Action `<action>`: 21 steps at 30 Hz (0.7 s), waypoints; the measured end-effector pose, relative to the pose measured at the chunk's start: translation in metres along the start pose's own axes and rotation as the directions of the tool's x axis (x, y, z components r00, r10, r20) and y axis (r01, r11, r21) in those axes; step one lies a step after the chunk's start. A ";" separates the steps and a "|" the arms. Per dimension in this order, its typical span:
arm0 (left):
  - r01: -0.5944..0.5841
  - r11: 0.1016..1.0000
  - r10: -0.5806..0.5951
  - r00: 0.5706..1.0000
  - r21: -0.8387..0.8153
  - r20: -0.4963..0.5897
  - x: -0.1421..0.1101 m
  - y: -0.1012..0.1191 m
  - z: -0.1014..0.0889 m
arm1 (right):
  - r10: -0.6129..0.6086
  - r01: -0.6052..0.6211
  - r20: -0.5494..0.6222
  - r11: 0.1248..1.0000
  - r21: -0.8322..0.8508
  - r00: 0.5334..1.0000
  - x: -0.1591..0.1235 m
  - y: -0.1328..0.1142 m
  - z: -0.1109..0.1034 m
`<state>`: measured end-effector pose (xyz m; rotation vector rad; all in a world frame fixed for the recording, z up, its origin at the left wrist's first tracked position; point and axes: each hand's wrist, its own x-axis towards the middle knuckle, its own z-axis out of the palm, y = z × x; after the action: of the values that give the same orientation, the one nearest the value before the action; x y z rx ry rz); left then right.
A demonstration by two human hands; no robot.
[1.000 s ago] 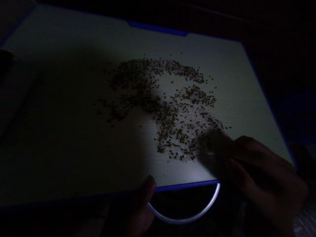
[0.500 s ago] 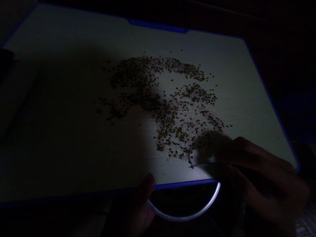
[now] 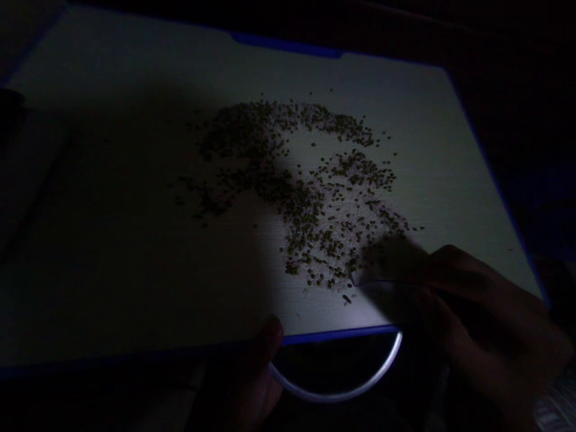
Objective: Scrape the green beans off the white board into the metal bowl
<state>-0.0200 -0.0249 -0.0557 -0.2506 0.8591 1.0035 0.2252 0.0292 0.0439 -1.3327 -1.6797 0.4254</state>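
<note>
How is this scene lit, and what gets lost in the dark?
Head view: dim overall, with a bright patch on the board below the seeds; head view: deep shadow over much of the board's left; head view: the left hand largely lost in darkness.

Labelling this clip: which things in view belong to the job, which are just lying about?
In the job:
blue-edged board
small grains on it
thin tool, in the right hand
left hand, thumb over near edge

Seemingly lying about:
dim object at left; too dark to identify
curved rim below board; role unclear
</note>
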 end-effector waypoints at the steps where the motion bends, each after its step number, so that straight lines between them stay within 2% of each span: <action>1: -0.013 1.000 0.013 0.999 -0.004 -0.038 0.001 0.001 -0.004 | 0.008 -0.008 -0.004 1.000 -0.002 1.000 0.000 -0.001 0.001; 3: -0.022 1.000 0.021 0.996 -0.010 -0.090 0.002 0.002 -0.008 | 0.008 -0.008 0.018 1.000 0.006 1.000 0.000 -0.003 0.001; 7: 0.054 0.998 -0.055 0.994 -0.017 -0.099 0.000 0.001 -0.006 | -0.021 0.020 0.084 1.000 0.023 0.996 0.002 0.001 -0.002; 10: -0.013 1.000 0.009 0.983 -0.023 -0.186 -0.002 -0.001 0.003 | -0.067 0.062 0.133 0.997 0.040 0.989 0.003 0.005 -0.005; 13: -0.059 0.998 0.051 0.973 -0.033 -0.223 -0.002 -0.002 0.008 | -0.113 0.105 0.162 0.993 0.056 0.980 0.001 0.007 -0.006; 18: -0.098 0.994 0.088 0.984 -0.058 -0.153 0.000 -0.001 0.009 | -0.130 0.120 0.143 0.990 0.075 0.981 -0.001 0.009 -0.005; 21: -0.055 0.998 0.055 0.996 -0.004 -0.067 -0.001 0.000 0.011 | -0.130 0.122 0.144 0.991 0.062 0.981 0.001 0.010 -0.006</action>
<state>-0.0148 -0.0195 -0.0475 -0.2679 0.9282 1.0536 0.2356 0.0321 0.0405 -1.1724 -1.8514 0.5008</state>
